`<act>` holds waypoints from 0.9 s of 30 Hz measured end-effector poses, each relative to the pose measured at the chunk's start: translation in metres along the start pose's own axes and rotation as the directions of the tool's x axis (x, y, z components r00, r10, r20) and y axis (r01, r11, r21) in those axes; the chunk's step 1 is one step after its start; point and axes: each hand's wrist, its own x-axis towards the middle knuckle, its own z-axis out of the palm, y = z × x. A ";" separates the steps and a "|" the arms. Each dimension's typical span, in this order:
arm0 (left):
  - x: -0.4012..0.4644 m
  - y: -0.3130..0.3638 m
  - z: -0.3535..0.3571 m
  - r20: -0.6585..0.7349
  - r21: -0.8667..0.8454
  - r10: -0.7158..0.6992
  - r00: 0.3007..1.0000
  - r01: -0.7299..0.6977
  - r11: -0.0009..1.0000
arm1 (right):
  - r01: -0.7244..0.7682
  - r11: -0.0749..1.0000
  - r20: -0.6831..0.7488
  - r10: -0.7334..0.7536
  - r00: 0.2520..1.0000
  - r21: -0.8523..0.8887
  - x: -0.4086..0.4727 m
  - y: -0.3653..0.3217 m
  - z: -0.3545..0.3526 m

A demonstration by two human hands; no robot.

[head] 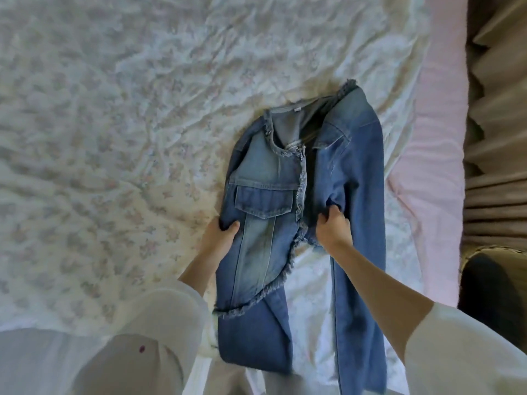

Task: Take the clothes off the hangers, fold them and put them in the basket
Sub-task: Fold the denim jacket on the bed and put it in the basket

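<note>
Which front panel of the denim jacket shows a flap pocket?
The panel gripped by the left hand: its flap pocket faces up. The right hand grips the other panel of the denim jacket, a sleeve over it.

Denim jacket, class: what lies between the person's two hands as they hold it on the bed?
In the head view, only jacket: its frayed front edge runs between the left hand and right hand. Both grip the denim jacket.

No legible txt anywhere; small neck tag [298, 110] on denim jacket [265, 178] too blurry.
</note>
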 end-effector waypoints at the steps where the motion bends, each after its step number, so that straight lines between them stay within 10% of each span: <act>1: -0.001 0.003 -0.003 -0.034 0.025 0.049 0.998 -0.048 0.999 | 0.022 0.993 -0.067 -0.014 0.998 0.113 0.000 -0.001 -0.003; 7: -0.007 0.013 -0.027 -0.368 0.135 0.190 0.910 -0.149 0.980 | 0.096 0.931 -0.398 0.056 0.916 0.353 0.000 -0.005 -0.048; 12: -0.001 0.043 -0.020 -0.496 -0.134 -0.017 0.868 -0.057 0.989 | -0.053 0.987 -0.324 0.101 0.941 0.152 0.008 -0.002 -0.075; 16: 0.004 0.046 -0.007 -0.348 0.163 -0.004 0.937 0.064 0.985 | -0.027 0.987 -0.247 -0.014 0.969 -0.160 -0.001 -0.002 -0.060; 20: -0.007 0.032 0.011 -0.162 0.690 0.581 0.797 -0.330 0.645 | 0.466 0.767 -0.261 -0.607 0.751 -0.442 -0.012 -0.004 -0.031; 22: -0.008 0.029 0.023 0.016 0.708 0.648 0.762 -0.466 0.531 | 0.575 0.595 -0.099 -0.738 0.667 -0.562 -0.011 -0.001 -0.020; 27: -0.012 0.036 0.054 0.135 0.786 0.356 0.925 -0.319 0.529 | 0.420 0.548 0.310 -0.285 0.907 -0.723 -0.005 0.003 -0.007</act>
